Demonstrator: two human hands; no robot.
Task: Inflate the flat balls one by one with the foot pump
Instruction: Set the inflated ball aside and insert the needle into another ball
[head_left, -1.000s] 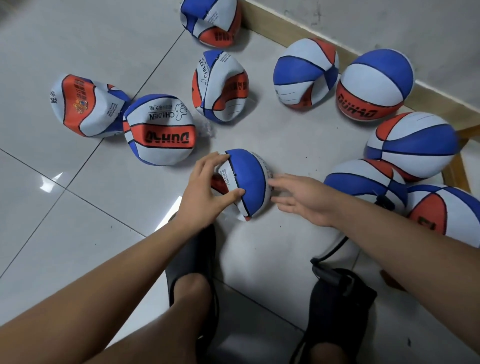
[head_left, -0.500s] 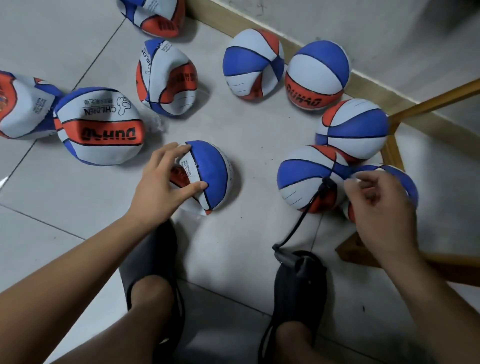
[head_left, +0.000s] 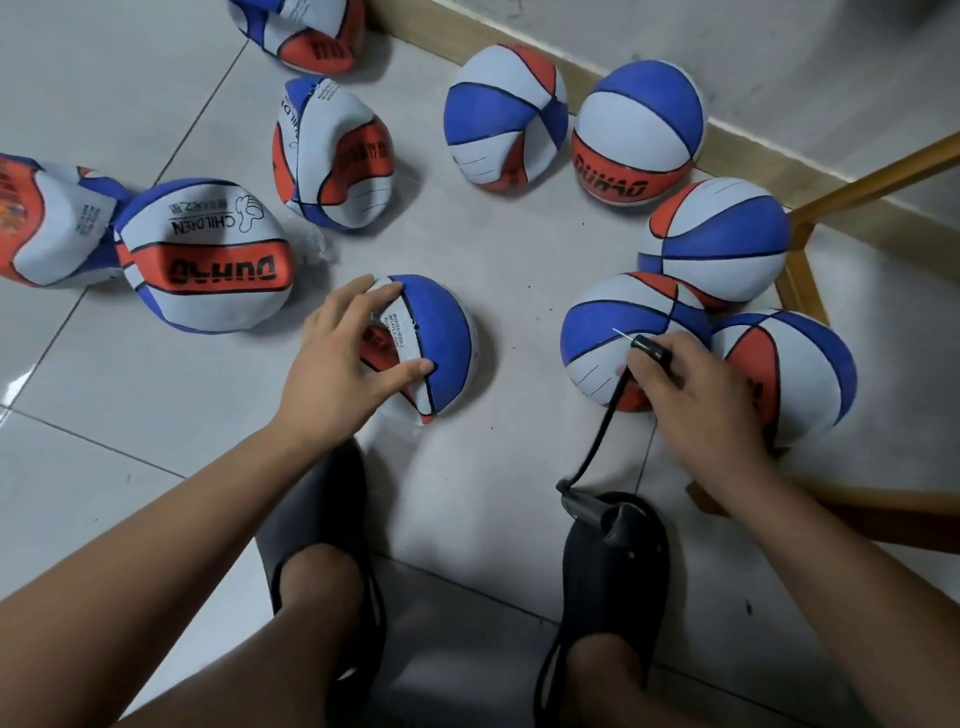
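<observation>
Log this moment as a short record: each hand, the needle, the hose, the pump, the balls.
left hand: grips a flat ball, fingers over its top, thumb on the near side
right hand: pinches the nozzle
needle: bare, pointing left, not in the flat ball
hose: runs from the nozzle down to the pump
pump: mostly hidden under the right shoe
round balls: on the right, e.g. one by the wall
other flat balls: on the left, e.g.
</observation>
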